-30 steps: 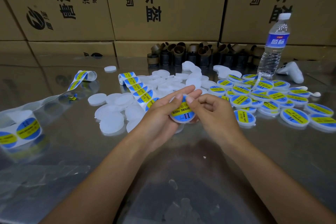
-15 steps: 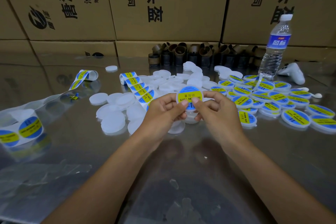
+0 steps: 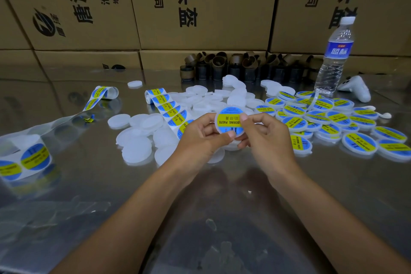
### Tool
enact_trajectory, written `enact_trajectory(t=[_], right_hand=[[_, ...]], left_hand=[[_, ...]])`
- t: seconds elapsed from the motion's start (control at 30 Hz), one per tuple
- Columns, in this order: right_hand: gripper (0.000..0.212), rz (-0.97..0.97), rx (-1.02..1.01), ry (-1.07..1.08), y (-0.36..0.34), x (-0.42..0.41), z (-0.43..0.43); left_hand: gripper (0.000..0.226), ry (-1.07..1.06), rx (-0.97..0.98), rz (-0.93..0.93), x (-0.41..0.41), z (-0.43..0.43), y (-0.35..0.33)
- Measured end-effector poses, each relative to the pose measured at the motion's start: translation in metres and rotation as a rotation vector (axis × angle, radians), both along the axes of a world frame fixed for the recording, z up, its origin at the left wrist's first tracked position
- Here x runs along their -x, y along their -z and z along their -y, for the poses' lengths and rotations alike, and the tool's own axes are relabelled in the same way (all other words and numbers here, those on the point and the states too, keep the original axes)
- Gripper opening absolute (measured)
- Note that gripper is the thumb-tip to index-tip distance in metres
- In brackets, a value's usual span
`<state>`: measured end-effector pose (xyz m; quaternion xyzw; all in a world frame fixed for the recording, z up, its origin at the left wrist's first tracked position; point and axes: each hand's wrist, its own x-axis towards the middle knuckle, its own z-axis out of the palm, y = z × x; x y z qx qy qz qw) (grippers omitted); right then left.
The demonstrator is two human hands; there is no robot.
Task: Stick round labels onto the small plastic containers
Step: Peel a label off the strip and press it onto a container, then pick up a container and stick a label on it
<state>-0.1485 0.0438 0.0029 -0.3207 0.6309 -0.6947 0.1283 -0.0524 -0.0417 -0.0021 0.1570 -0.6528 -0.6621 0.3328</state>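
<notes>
A small round white container (image 3: 230,120) with a blue and yellow label on its face is held up above the table, tilted toward me. My left hand (image 3: 200,138) pinches its lower left rim. My right hand (image 3: 264,133) holds its right side, with the thumb pressing on the label. A strip of round labels (image 3: 169,107) lies just left of my hands. Several unlabelled white containers (image 3: 138,140) lie to the left and behind. Several labelled containers (image 3: 333,118) are heaped on the right.
A label roll (image 3: 24,158) with a trailing backing strip sits at the far left of the shiny metal table (image 3: 89,196). A water bottle (image 3: 333,58), a white controller (image 3: 355,89) and brown cardboard cores (image 3: 233,66) stand at the back. Cardboard boxes (image 3: 200,2) wall off the rear.
Both hands lifted the labelled container from low over the table and tilted its face toward me. The fingers now press at the label's edges.
</notes>
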Motion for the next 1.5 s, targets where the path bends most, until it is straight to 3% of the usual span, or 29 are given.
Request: enact_trajectory(t=[0.3,0.43,0.73,0.83,1.0,1.17,1.33,1.5], right_hand=[[0.007,-0.075,0.048,-0.069,-0.002,-0.003,-0.003],[0.019,-0.114,0.042,-0.126,0.000,-0.004,-0.003],[0.015,-0.110,0.064,-0.137,0.001,0.001,-0.001],[0.016,-0.087,0.082,-0.038,0.000,0.010,-0.002],[0.019,-0.048,0.047,0.310,0.000,0.044,-0.005],[0.025,-0.022,-0.046,0.536,0.012,0.073,-0.012],[0.024,0.122,-0.110,0.630,0.021,0.092,-0.013],[0.028,0.272,-0.070,0.627,0.023,0.099,-0.015]], left_hand=[[0.017,-0.033,-0.080,-0.035,0.000,0.004,-0.001],[0.018,-0.049,-0.100,-0.060,-0.001,0.006,-0.002],[0.018,-0.078,-0.046,-0.053,-0.001,0.007,-0.002],[0.013,-0.181,-0.073,-0.078,-0.001,0.009,-0.005],[0.022,-0.423,-0.169,-0.158,-0.008,0.019,-0.014],[0.024,-0.466,-0.198,-0.136,-0.009,0.021,-0.014],[0.025,-0.421,-0.069,-0.067,-0.005,0.023,-0.009],[0.027,-0.336,0.178,0.086,-0.004,0.024,0.001]])
